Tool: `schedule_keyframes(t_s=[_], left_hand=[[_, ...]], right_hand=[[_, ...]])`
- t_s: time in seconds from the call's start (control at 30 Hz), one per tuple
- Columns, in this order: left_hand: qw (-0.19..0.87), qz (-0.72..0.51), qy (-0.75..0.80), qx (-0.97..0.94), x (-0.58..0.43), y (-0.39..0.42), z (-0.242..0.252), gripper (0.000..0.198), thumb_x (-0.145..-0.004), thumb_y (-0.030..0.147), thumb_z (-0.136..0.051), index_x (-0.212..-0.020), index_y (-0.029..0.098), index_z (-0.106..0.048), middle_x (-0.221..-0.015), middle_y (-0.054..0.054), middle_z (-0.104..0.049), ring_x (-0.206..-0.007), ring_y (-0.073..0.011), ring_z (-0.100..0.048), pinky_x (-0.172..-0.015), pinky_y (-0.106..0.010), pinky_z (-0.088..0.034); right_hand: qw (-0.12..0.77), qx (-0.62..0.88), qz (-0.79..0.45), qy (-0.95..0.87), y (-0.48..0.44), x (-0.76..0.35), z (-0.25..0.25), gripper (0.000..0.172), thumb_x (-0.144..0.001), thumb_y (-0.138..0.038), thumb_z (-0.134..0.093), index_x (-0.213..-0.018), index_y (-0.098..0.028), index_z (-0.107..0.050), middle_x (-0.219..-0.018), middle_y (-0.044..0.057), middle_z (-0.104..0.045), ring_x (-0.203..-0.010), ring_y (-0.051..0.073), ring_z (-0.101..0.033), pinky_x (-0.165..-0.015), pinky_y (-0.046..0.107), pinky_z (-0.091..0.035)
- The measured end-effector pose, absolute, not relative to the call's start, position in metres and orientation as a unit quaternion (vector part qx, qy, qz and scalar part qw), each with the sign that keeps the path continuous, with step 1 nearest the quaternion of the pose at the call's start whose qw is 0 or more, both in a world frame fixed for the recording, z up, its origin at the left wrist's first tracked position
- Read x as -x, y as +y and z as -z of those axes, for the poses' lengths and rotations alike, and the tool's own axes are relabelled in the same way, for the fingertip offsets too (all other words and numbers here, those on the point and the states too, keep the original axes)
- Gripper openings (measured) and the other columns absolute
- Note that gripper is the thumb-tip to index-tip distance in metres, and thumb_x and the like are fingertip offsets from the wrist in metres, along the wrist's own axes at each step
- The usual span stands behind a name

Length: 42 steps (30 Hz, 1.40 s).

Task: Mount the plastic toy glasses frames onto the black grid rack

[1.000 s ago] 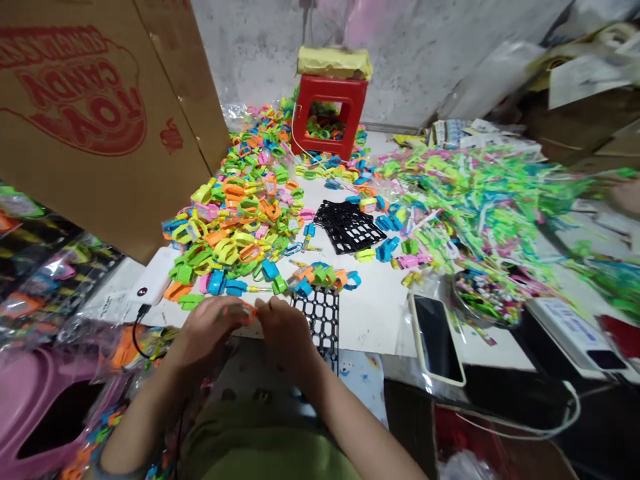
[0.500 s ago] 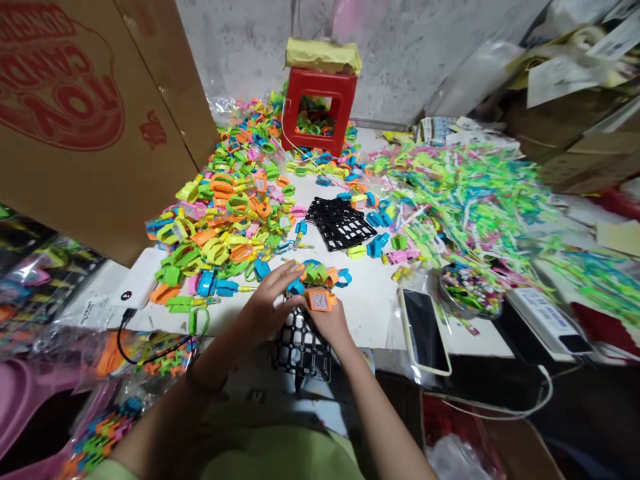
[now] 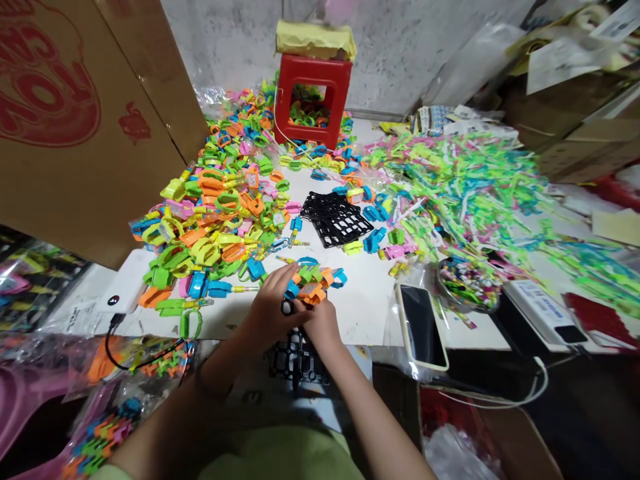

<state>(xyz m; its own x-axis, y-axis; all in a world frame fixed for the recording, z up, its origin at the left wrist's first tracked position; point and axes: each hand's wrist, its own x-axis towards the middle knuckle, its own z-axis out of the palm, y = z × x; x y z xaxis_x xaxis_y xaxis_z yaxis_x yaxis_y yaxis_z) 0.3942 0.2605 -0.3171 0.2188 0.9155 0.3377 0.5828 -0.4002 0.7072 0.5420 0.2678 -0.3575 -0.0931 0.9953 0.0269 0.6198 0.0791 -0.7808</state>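
Observation:
My left hand (image 3: 270,310) and my right hand (image 3: 321,319) meet over a black plastic grid (image 3: 296,355) at the near edge of the white table (image 3: 370,300). The right hand's fingers are closed on a small orange toy piece (image 3: 313,293). The left hand's fingers curl against the grid and the row of coloured pieces (image 3: 317,275) set in it; whether it grips anything is hidden. A big pile of coloured plastic toy pieces (image 3: 215,220) lies just left of the hands.
A second black grid stack (image 3: 336,218) lies mid-table. A phone (image 3: 421,325) and a bowl of small candies (image 3: 466,283) sit to the right. Green-pink strips (image 3: 470,193) cover the right side. A red stool (image 3: 313,97) stands at the back, a cardboard box (image 3: 85,120) at left.
Both hands moved forward from the table edge to the grid. The right hand brought the orange piece up to the row of pieces. The view shifted down and left.

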Motion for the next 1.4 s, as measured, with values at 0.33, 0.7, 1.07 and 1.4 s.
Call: schedule_keyframes(t_s=[0.33, 0.7, 1.07, 1.4], left_hand=[[0.183, -0.378, 0.541, -0.729, -0.409, 0.259, 0.311, 0.067, -0.083, 0.05, -0.063, -0.138, 0.018, -0.044, -0.137, -0.016, -0.053, -0.127, -0.0319, -0.049, -0.106, -0.047, -0.04], [0.196, -0.385, 0.52, -0.737, -0.403, 0.256, 0.311, 0.053, -0.085, 0.026, -0.055, -0.136, 0.016, -0.043, -0.139, -0.014, -0.052, -0.131, -0.0264, -0.047, -0.11, -0.044, -0.039], [0.166, -0.405, 0.547, -0.714, -0.41, 0.266, 0.316, 0.042, -0.091, 0.033, -0.053, -0.129, 0.015, -0.051, -0.128, -0.014, -0.058, -0.122, -0.0265, -0.052, -0.105, -0.044, -0.04], [0.162, -0.385, 0.532, -0.737, -0.377, 0.24, 0.301, 0.069, -0.087, 0.057, -0.055, -0.141, 0.017, -0.04, -0.142, -0.016, -0.049, -0.132, -0.0288, -0.046, -0.108, -0.041, -0.041]], right_hand=[[0.25, 0.622, -0.265, -0.693, 0.268, -0.538, 0.361, 0.02, -0.087, -0.025, -0.052, -0.091, -0.02, -0.071, -0.083, 0.005, -0.072, -0.075, 0.02, -0.066, -0.065, 0.024, -0.044], [0.218, 0.545, -0.27, -0.764, 0.269, -0.538, 0.354, 0.026, -0.084, -0.012, -0.048, -0.096, -0.018, -0.07, -0.092, 0.008, -0.071, -0.086, 0.02, -0.063, -0.074, 0.025, -0.044], [0.197, 0.497, -0.302, -0.789, 0.284, -0.544, 0.343, 0.028, -0.082, -0.009, -0.044, -0.096, -0.013, -0.068, -0.094, 0.012, -0.072, -0.085, 0.022, -0.063, -0.076, 0.029, -0.046], [0.202, 0.438, -0.328, -0.812, 0.295, -0.55, 0.348, 0.023, -0.082, -0.009, -0.048, -0.092, -0.016, -0.069, -0.095, 0.01, -0.072, -0.09, 0.024, -0.064, -0.08, 0.031, -0.047]])
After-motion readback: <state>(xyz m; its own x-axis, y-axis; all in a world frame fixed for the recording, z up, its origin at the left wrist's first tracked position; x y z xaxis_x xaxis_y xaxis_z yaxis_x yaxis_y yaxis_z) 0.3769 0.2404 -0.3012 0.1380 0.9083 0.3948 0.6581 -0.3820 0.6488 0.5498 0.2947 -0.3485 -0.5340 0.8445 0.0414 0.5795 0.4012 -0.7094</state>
